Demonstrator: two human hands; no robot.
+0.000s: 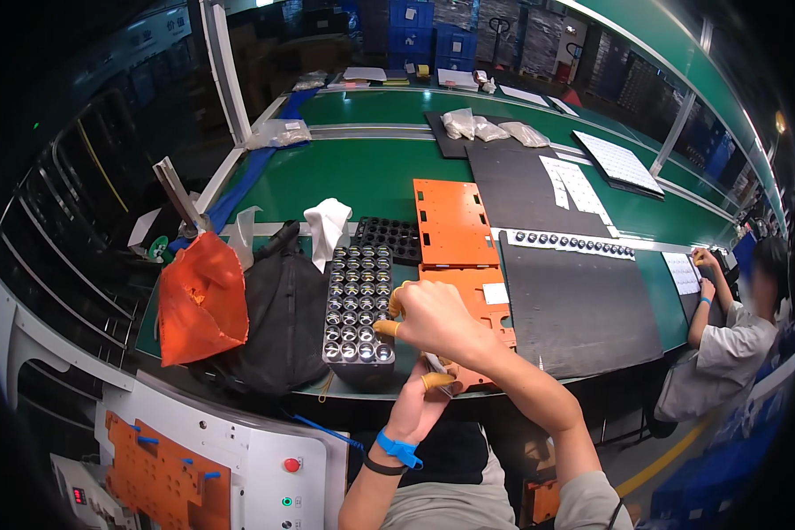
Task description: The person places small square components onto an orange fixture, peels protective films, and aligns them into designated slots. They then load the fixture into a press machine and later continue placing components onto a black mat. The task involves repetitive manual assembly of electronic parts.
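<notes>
My right hand (446, 320) reaches across over the right edge of a black tray (359, 369). Its thumb and forefinger wear yellow finger cots and are apart, with nothing visible between them. Rows of shiny round lens-like pieces (350, 332) fill the tray. Closer to my body, my left hand (420, 405), with a blue wristband, has its fingers closed around a small shiny part (439, 362). That part is mostly hidden by the fingers, which also wear yellow cots.
Orange perforated plates (455, 221) lie right of the tray, beside a black mat (583, 300) and a strip of round pieces (574, 244). A second black tray (389, 237) sits behind. To the left are a black bag (278, 318) and an orange bag (201, 305). A co-worker (733, 327) sits right.
</notes>
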